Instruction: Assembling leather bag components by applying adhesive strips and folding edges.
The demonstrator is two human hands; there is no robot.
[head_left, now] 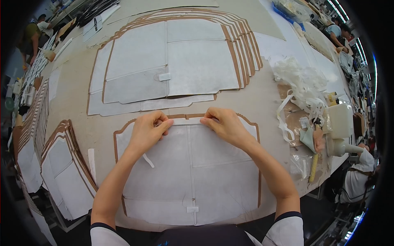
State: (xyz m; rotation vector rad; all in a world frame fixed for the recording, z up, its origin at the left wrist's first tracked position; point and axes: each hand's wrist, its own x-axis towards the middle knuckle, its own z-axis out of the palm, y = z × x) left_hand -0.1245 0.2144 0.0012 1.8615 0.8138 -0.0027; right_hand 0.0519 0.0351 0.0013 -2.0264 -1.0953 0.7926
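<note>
A flat white panel with brown edges [160,176] lies in front of me, with seams crossing it. Along its far edge runs a narrow white strip [186,121], pinched by my left hand [150,130] at one end and by my right hand [226,128] at the other. Both hands are closed, thumb against fingers. A loose tail of white strip [148,160] shows below my left wrist. Whether the strip is stuck down under my fingertips is hidden.
Beyond lies a stack of similar panels [201,63]. More panels [67,172] lean at left. On the right are a tangle of white strips [297,80], a white plastic bottle [340,121] and a yellow-handled brush-like tool [314,168]. Other people work farther off.
</note>
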